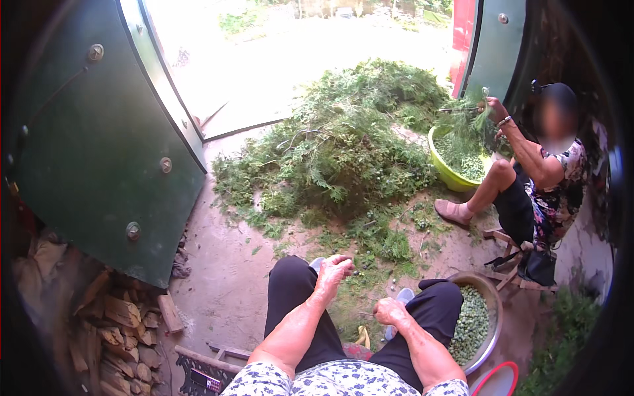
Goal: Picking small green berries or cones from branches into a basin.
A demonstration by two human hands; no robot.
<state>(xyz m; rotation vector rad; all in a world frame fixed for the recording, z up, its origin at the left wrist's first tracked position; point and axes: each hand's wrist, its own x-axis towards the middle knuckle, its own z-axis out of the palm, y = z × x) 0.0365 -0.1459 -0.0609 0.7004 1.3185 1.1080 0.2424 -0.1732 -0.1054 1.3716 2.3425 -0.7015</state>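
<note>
My left hand (333, 272) hovers beside my left knee, its fingers curled inward; a small dark spot shows by the fingertips, too small to name. Near my right knee, my right hand (391, 311) is closed like a fist, and whatever may be inside is hidden. In front of me lies a big heap of cut green evergreen branches (323, 155), with loose sprigs (383, 241) scattered toward my feet. Against my right leg stands a round metal basin (500, 310) holding many small pale green cones or berries (470, 327).
At the right, a seated co-worker (555, 171) holds a green branch (465, 119) over a yellow-green tub (456, 181). Split firewood (122, 330) is stacked at the lower left, below a green metal door (105, 145). A red-rimmed container (498, 381) sits at lower right.
</note>
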